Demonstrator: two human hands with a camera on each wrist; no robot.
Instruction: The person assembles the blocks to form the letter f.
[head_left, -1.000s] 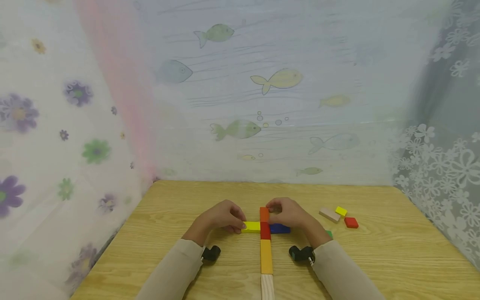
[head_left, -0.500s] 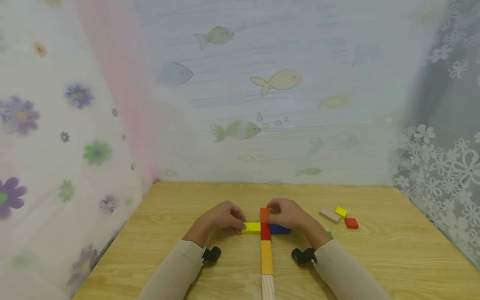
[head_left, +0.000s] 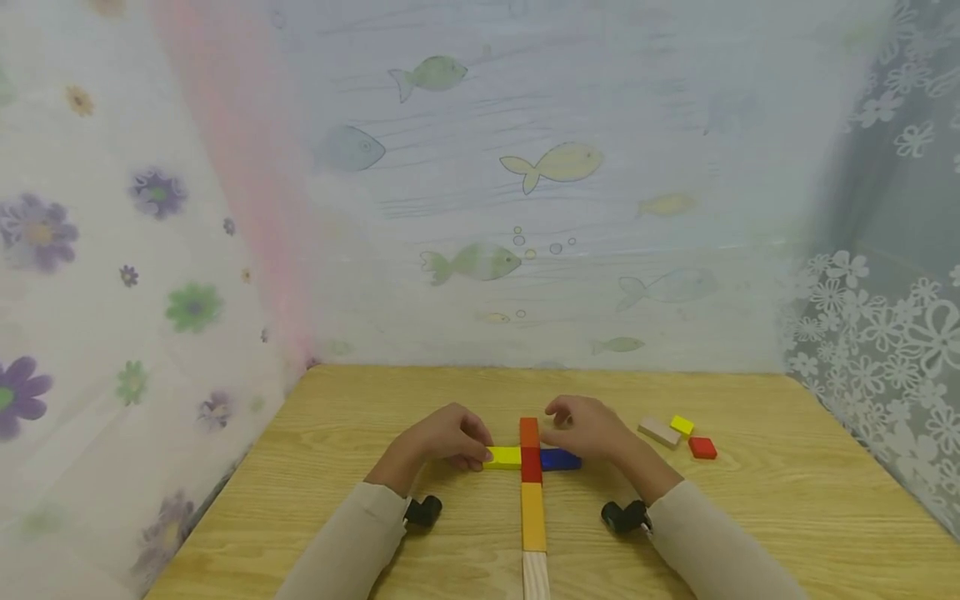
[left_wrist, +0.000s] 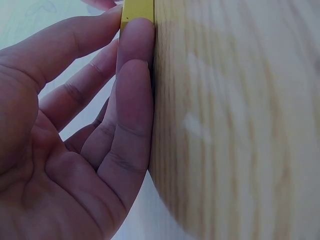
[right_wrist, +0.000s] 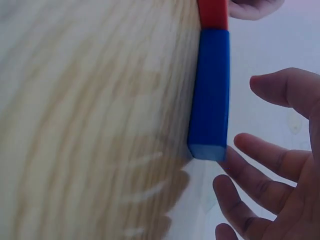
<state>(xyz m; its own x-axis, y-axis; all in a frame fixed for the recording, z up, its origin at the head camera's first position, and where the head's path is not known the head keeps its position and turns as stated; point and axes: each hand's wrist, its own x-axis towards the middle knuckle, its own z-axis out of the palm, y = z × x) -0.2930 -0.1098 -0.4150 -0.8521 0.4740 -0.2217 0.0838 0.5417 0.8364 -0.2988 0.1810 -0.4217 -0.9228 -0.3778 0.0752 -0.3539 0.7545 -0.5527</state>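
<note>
On the table [head_left: 360,400]: left hand [head_left: 447,437] pinching, right hand [head_left: 592,427] loose

In the head view, my left hand grips the outer end of yellow [head_left: 506,457], whose inner end meets red [head_left: 531,465], I judge to keep the joint true; my right hand holds nothing, just beside orange [head_left: 529,432]; both hands lean inward, arched; in the left wrist view, my fingertips close narrowly on yellow, low by the table; in the right wrist view, my fingers spread wide near the outer end of blue [right_wrist: 210,92]; blue butts against red, so seemingly needs no hold.
</note>
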